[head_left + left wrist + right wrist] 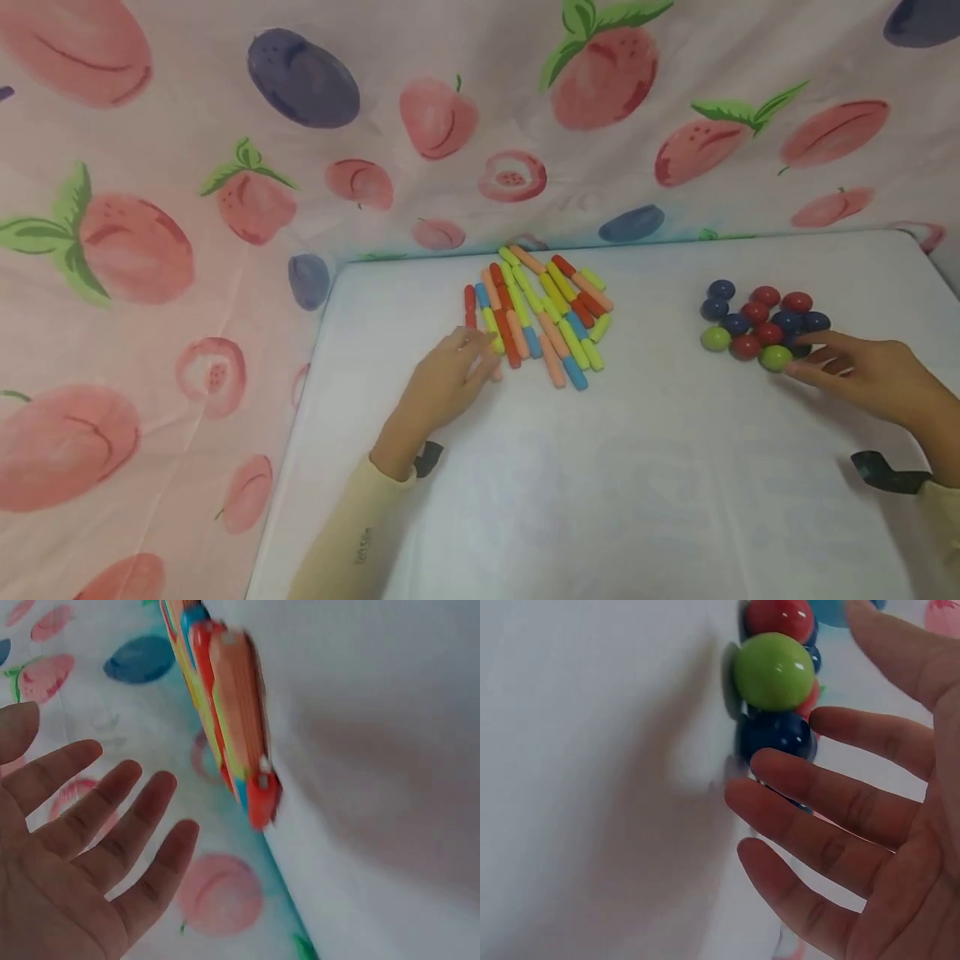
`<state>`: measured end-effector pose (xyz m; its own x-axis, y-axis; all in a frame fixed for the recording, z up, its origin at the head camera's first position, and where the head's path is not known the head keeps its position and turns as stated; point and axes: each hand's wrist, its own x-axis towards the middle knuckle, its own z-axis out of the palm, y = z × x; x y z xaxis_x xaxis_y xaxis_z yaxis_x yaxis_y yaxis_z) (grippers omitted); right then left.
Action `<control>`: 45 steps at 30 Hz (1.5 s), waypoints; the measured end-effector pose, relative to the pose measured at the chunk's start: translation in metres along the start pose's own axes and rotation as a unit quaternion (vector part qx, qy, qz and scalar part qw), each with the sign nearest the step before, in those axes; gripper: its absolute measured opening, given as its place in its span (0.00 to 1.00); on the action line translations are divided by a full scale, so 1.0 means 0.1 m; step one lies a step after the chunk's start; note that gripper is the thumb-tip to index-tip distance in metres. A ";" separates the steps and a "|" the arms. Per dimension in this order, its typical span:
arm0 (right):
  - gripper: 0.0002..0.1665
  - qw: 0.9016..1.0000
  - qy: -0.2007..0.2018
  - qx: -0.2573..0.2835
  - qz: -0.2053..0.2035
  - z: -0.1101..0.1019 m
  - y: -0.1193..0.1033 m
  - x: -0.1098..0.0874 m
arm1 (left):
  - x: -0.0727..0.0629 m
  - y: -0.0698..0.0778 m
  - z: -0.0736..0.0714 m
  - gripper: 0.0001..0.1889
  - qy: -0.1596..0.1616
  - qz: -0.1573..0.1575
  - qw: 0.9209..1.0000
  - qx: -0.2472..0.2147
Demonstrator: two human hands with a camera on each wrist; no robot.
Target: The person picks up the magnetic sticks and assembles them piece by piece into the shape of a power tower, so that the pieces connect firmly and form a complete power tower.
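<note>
My left hand [444, 379] hovers at the near left edge of a group of short, rounded sticks [551, 312] in red, peach, yellow-green and blue. Its fingers are spread and loosely bent in the left wrist view, with nothing between them; a peach stick [238, 697] lies apart from them. At the right, my right hand [873, 375] reaches beside a cluster of glossy balls. A green ball [776, 358] and a dark blue ball [776, 737] are nearest to it. The right fingers look relaxed and grip nothing; whether a fingertip touches the blue ball, I cannot tell.
Both groups lie on a white-covered table [600, 500]. Behind and to the left hangs a fruit-printed cloth [300, 167]. Red balls [767, 296], blue balls [722, 289] and another green ball [716, 338] make up the rest of the cluster.
</note>
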<state>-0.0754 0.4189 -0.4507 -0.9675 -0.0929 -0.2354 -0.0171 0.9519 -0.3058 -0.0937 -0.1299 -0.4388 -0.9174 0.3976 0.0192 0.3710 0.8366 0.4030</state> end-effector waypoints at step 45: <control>0.24 0.987 -0.044 0.064 -0.138 0.21 -0.54 0.08 | 0.62 0.49 0.62 0.14 -0.153 0.109 0.978 -0.090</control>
<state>-0.0767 0.3602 -0.4555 -0.9049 -0.3733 -0.2047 -0.2387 0.8430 -0.4820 -0.1234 -0.0413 -0.4744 -0.7229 0.6765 -0.1406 0.4963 0.6499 0.5756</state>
